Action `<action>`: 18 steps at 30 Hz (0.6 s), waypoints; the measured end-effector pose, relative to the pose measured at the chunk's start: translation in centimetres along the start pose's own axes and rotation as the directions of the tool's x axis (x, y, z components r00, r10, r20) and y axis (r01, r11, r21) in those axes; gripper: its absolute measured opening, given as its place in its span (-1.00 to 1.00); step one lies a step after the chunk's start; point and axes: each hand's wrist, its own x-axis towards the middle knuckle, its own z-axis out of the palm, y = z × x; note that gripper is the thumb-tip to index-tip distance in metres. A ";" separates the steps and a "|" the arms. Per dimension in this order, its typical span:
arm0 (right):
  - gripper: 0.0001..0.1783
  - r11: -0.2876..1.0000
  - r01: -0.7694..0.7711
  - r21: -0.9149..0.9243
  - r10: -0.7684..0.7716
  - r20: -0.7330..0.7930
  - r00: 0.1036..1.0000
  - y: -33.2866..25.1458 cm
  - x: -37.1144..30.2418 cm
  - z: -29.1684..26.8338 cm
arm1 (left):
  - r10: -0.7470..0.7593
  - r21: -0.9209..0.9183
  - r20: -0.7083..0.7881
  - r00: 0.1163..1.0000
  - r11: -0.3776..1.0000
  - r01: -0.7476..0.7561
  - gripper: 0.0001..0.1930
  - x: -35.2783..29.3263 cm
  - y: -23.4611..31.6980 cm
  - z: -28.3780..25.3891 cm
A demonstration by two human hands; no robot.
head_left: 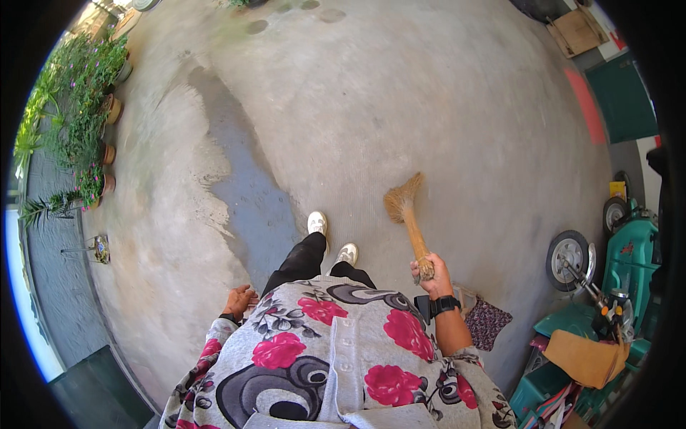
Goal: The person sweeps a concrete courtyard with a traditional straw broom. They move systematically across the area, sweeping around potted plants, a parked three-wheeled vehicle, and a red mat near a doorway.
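My right hand [436, 275] is wrapped around the handle end of a short straw hand broom [412, 225]. The broom points away from me, with its fanned bristles at the far end, over the concrete. Whether the bristles touch the ground I cannot tell. At my left side, close to my flowered shirt, hangs my left hand [243, 300]. Its fingers are loosely bent and apart, and nothing shows in them. A dark band with a device [446, 304] is strapped around my right wrist.
Concrete ground [343, 86] with a dark, damp-looking patch [250, 193] lies ahead. Potted flowering plants [89, 129] line the left wall. On the right stands a green motor scooter [629, 261] near a wheel [569, 261]. Dark patterned cloth [488, 322] is beside my right forearm.
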 end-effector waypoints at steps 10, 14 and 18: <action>-0.81 0.948 0.081 -0.307 -0.061 0.075 0.995 1.3 2.4 8.1 | 0.181 -0.125 0.351 0.919 0.981 -0.145 -0.51 6.6 11.9 4.4; -0.82 0.842 0.054 -0.537 0.052 0.181 0.982 2.0 1.4 14.8 | 0.060 -0.036 0.669 0.740 0.998 -0.049 -0.49 11.1 19.6 12.0; -0.57 0.701 0.095 -0.707 0.215 0.337 0.917 2.8 -0.7 18.2 | 0.111 -0.261 0.954 0.280 0.766 0.587 -0.57 14.4 21.5 19.9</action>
